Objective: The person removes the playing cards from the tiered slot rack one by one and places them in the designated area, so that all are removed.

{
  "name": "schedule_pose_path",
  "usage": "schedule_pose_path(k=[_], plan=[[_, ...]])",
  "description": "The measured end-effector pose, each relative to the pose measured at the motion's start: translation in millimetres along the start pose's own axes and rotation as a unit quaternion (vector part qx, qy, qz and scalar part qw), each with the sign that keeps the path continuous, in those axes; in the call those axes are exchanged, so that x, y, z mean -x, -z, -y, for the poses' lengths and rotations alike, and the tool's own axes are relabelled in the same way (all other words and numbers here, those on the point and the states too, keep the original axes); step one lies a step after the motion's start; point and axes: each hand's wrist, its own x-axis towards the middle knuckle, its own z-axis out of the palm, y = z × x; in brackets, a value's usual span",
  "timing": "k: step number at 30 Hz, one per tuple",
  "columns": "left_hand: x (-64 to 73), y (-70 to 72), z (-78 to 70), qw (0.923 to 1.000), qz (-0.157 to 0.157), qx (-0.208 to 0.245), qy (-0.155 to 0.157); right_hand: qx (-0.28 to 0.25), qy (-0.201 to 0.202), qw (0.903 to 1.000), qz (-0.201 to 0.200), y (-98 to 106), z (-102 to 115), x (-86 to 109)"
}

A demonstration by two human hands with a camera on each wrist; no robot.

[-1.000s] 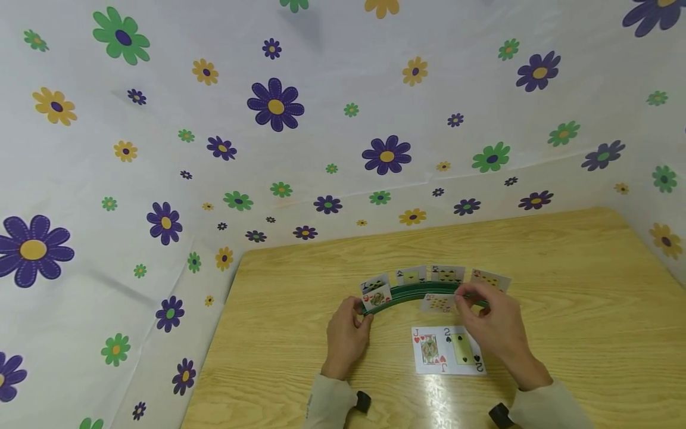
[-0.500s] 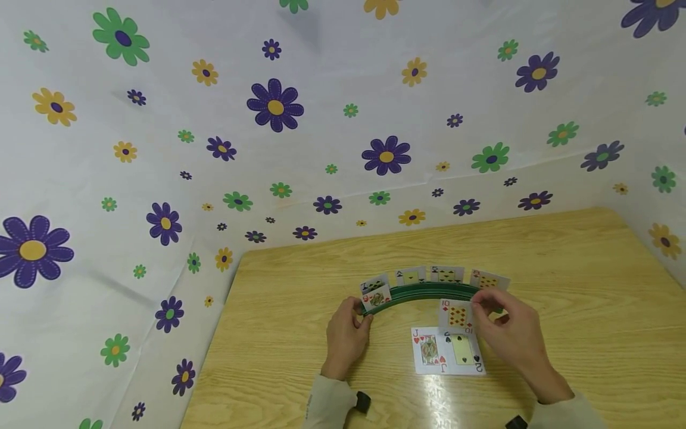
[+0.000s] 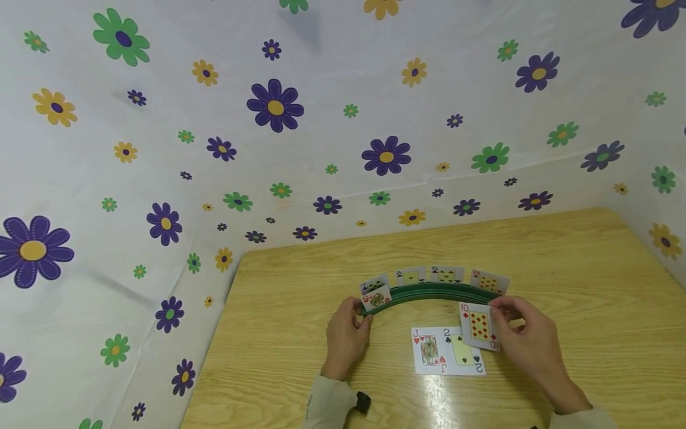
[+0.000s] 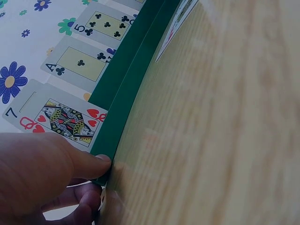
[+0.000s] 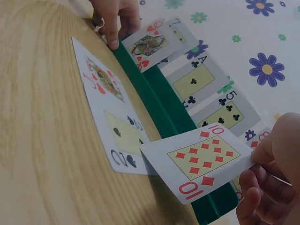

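My left hand (image 3: pixel 347 336) grips the left end of a curved green card holder (image 3: pixel 429 292), its thumb on the front edge. My right hand (image 3: pixel 527 339) pinches the ten of diamonds (image 3: pixel 479 326) by its right edge, raised off the table and apart from the holder. Below it, the jack of hearts (image 3: pixel 427 350) and two of spades (image 3: pixel 463 351) lie face up side by side; the ten covers part of the two. Upright in the holder are the queen of hearts (image 4: pixel 65 119), a mostly hidden seven (image 5: pixel 183 35), the ace of clubs (image 5: pixel 194 82), five of clubs (image 5: pixel 227 112) and eight of diamonds (image 3: pixel 489 281).
The wooden table (image 3: pixel 300 280) extends round the holder on all sides. White cloth (image 3: pixel 321 149) with printed flowers rises behind the table and along its left and right sides.
My right hand has drawn the ten of diamonds from near the holder's front to the right and towards me, turning its face up into view. The left hand has stayed put.
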Motion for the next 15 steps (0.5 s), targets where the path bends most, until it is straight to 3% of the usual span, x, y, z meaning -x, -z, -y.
schedule_pose_path(k=[9, 15], plan=[[0.1, -0.3, 0.4, 1.0, -0.005, 0.0, -0.004, 0.037, -0.01, 0.9993, 0.0, 5, -14, 4.0], [0.1, -0.4, 0.9, 0.9999, -0.007, -0.001, -0.007, 0.067, -0.046, 0.9964, 0.026, 12, -22, 6.2]])
